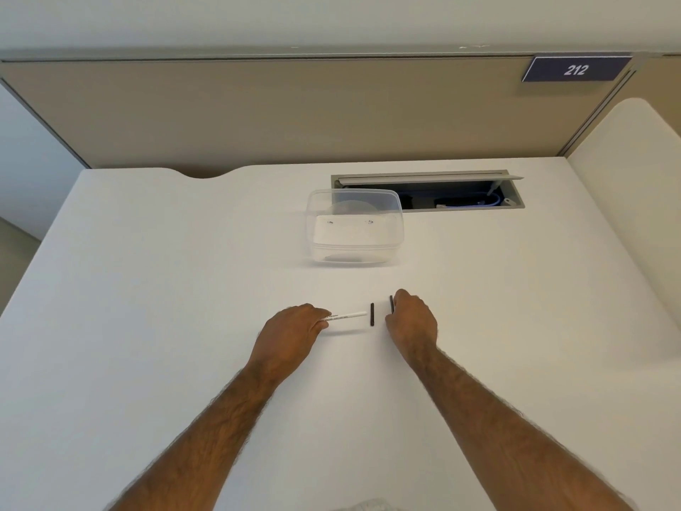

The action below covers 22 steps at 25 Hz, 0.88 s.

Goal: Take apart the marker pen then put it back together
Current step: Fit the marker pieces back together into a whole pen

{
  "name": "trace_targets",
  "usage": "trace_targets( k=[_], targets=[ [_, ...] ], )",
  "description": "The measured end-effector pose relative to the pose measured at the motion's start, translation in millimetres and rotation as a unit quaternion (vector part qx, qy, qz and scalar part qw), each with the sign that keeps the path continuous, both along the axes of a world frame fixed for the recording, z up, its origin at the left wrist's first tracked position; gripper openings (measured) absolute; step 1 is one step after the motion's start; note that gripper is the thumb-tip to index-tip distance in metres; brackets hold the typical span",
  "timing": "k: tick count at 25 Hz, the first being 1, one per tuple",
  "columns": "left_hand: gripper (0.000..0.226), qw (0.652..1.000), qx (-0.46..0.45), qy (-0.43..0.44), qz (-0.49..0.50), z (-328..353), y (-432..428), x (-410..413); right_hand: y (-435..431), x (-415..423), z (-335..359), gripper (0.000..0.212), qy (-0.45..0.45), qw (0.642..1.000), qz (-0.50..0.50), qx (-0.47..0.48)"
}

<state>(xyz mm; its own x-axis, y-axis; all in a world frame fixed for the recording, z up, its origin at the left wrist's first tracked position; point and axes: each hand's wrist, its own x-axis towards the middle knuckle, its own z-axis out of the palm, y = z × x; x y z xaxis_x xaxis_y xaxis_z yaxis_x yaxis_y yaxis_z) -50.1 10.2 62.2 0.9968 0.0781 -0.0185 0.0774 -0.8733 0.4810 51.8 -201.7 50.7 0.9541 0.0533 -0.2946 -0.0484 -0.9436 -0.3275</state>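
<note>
While the marker parts are lying separated on the white desk (184, 289), the white barrel (346, 316) is being pinched at its left end by the left hand (293, 328). The barrel is resting flat on the surface and pointing right. One black piece (372, 314) is lying loose just beyond the barrel's right end, apart from both hands. A second black piece (391, 305) is being pinched at the curled fingertips of the right hand (411, 320).

Risks being judged at this stage:
- The loose black piece is not being restrained, so it could be knocked into a roll by either hand.
- The two black pieces are looking alike, so they could be fitted to the wrong ends.
- If a nib is being exposed, the desk could be marked.

Details being obscured:
- The barrel's left end is being covered by the left fingers.
- Much of the second black piece is being hidden by the right hand.
- Which piece is the cap cannot be told.

A clear plastic container (353, 230) is standing well behind the parts, beside an open cable hatch (427, 193).
</note>
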Motion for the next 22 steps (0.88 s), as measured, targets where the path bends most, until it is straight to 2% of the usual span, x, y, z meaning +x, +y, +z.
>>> trace_targets(
  k=[3,7,9,12,14,17,20,22],
  targets=[
    [0.026,1.0,0.0,0.0,0.002,2,0,1,0,-1,1,0.023,0.004,1.0,-0.012,0.004],
    [0.027,1.0,-0.001,0.0,0.004,3,-1,4,-5,0,5,0.017,0.005,1.0,-0.027,-0.005],
    [0.027,1.0,-0.006,-0.002,0.008,5,-1,5,-9,4,13,0.018,-0.018,0.998,-0.052,0.036],
    [0.026,0.999,-0.024,-0.012,0.018,7,-2,6,-12,7,35,0.012,-0.053,0.982,-0.1,0.154],
    [0.025,0.999,-0.033,-0.015,0.023,9,-3,6,-11,6,49,0.007,-0.045,0.948,-0.13,0.286],
    [0.025,0.998,-0.048,-0.02,0.035,14,-5,8,-8,0,63,0.005,0.039,0.836,-0.203,0.509],
    [0.024,0.997,-0.062,-0.022,0.04,19,-5,8,-5,-7,67,0.003,0.096,0.76,-0.224,0.603],
    [0.024,0.997,-0.066,-0.023,0.041,21,-5,9,-2,-10,69,0.001,0.114,0.732,-0.222,0.634]
  ],
)
